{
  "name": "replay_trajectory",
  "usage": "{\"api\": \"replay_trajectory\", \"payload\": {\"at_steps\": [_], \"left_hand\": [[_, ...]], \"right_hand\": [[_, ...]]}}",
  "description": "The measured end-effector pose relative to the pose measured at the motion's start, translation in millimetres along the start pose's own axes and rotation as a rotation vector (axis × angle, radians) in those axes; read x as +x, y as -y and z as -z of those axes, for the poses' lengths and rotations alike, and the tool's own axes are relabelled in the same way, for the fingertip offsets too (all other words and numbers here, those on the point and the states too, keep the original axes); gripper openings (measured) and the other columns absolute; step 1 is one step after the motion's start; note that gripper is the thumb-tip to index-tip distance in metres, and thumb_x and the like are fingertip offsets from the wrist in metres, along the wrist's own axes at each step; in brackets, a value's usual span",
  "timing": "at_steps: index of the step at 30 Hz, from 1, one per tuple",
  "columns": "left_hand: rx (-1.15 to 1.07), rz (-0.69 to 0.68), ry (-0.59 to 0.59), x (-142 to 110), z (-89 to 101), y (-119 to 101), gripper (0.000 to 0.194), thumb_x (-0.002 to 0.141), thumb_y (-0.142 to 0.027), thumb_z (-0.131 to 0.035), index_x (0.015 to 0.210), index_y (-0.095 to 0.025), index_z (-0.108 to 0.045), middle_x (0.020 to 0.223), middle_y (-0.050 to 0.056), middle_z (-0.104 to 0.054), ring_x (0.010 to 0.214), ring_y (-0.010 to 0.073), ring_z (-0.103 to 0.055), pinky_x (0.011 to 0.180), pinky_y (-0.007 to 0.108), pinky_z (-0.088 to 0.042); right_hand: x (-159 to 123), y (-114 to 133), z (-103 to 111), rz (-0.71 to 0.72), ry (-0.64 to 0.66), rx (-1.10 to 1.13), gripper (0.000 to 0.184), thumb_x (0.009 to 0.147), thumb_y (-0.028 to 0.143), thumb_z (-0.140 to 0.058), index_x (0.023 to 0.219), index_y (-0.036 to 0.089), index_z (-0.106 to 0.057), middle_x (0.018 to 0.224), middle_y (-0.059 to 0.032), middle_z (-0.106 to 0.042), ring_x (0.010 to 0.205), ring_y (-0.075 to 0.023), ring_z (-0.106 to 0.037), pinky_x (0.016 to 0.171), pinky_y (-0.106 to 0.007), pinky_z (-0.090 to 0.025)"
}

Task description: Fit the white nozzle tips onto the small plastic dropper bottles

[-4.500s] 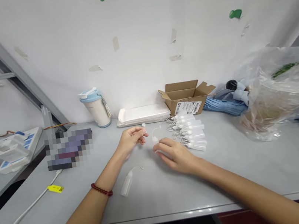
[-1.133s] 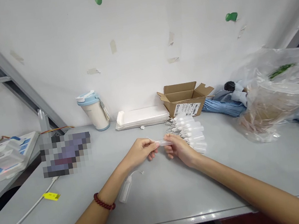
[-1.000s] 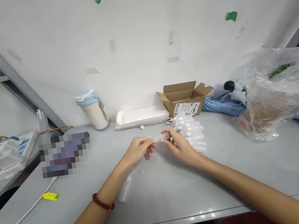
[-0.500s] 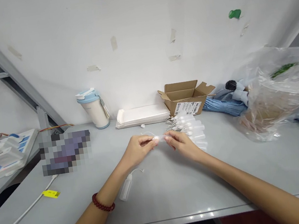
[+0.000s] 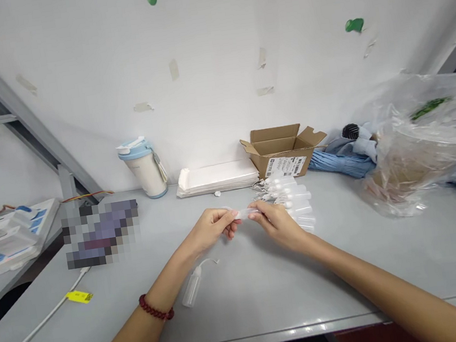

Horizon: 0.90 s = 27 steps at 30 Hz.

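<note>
A small translucent plastic dropper bottle (image 5: 244, 213) is stretched sideways between my two hands, above the middle of the table. My left hand (image 5: 211, 229) pinches its left end between thumb and fingers, so that end is hidden. The right end is gripped by the fingertips of my right hand (image 5: 277, 222). Just behind my right hand lie several similar bottles (image 5: 298, 196) in a row, white tips pointing left. Another dropper bottle (image 5: 192, 289), with a thin bent tip, rests on the table beside my left forearm.
A stack of white packets (image 5: 218, 177), an open cardboard box (image 5: 279, 154) and a cream tumbler (image 5: 147, 174) line the wall. A blue folded umbrella (image 5: 340, 162) and a clear plastic bag (image 5: 416, 166) are right. A white cable (image 5: 29, 332) crosses the grey table (image 5: 249, 311) at left.
My left hand has shifted its grip slightly, its lower fingers now curled below the bottle. The thin tip seen above my left fingers no longer shows. Both hands stay in nearly the same place.
</note>
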<state>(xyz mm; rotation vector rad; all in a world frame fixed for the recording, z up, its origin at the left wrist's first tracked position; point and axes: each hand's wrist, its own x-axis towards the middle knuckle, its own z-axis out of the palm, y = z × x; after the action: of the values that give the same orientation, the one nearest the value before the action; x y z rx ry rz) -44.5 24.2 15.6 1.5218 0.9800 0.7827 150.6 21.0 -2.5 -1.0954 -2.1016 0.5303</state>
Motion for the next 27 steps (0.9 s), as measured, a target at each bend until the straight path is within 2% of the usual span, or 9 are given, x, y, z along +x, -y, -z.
{"api": "replay_trajectory", "payload": {"at_steps": [3, 8, 13, 18, 22, 27], "left_hand": [[0.073, -0.059, 0.021, -2, 0.7, -4, 0.032, 0.081, -0.042, -0.056, 0.067, -0.013, -0.059, 0.067, 0.001, -0.056, 0.061, 0.0116, -0.054, 0.063, 0.026, -0.044], [0.149, -0.073, -0.001, -4, -2.9, -6, 0.024, 0.08, -0.037, -0.058, 0.074, -0.014, -0.061, 0.066, 0.001, -0.057, 0.066, 0.0127, -0.054, 0.067, 0.026, -0.045], [0.141, -0.083, -0.052, -2, -5.4, -3, 0.03, 0.082, -0.043, -0.055, 0.078, -0.014, -0.062, 0.072, 0.002, -0.059, 0.063, 0.0117, -0.054, 0.064, 0.026, -0.045], [0.081, 0.027, -0.025, 2, -4.6, 3, 0.047, 0.084, -0.055, -0.046, 0.072, -0.012, -0.061, 0.071, 0.004, -0.058, 0.057, 0.012, -0.054, 0.05, 0.025, -0.046], [0.01, 0.041, -0.017, 3, -4.1, 6, 0.046, 0.082, -0.054, -0.052, 0.072, -0.01, -0.063, 0.065, 0.003, -0.056, 0.056, 0.0122, -0.053, 0.049, 0.025, -0.046], [-0.13, 0.072, -0.007, 2, -3.6, 5, 0.039, 0.077, -0.048, -0.061, 0.065, -0.011, -0.062, 0.064, 0.003, -0.057, 0.053, 0.0114, -0.052, 0.053, 0.028, -0.048]], "right_hand": [[0, 2, 0, -0.04, 0.008, 0.01, 0.027, 0.093, 0.034, -0.036, 0.081, 0.018, -0.055, 0.062, -0.0003, -0.053, 0.057, -0.0139, -0.047, 0.057, -0.025, -0.033], [2, 3, 2, -0.12, 0.035, 0.066, 0.028, 0.091, 0.033, -0.039, 0.073, 0.018, -0.052, 0.056, 0.003, -0.046, 0.053, -0.012, -0.043, 0.056, -0.025, -0.031], [3, 3, 3, -0.13, 0.021, 0.117, 0.028, 0.092, 0.034, -0.037, 0.075, 0.018, -0.052, 0.054, 0.0037, -0.043, 0.052, -0.0116, -0.04, 0.054, -0.024, -0.031], [1, 3, 0, -0.065, -0.026, 0.068, 0.022, 0.091, 0.032, -0.038, 0.085, 0.018, -0.053, 0.058, 0.0026, -0.047, 0.052, -0.0124, -0.041, 0.054, -0.025, -0.031], [0, 3, -2, -0.055, -0.032, 0.046, 0.022, 0.092, 0.033, -0.038, 0.087, 0.018, -0.054, 0.057, 0.0023, -0.048, 0.052, -0.0131, -0.043, 0.054, -0.025, -0.032], [-1, 6, -2, -0.075, -0.017, 0.063, 0.025, 0.092, 0.033, -0.038, 0.08, 0.018, -0.054, 0.057, 0.0021, -0.048, 0.052, -0.0126, -0.043, 0.054, -0.025, -0.032]]}}
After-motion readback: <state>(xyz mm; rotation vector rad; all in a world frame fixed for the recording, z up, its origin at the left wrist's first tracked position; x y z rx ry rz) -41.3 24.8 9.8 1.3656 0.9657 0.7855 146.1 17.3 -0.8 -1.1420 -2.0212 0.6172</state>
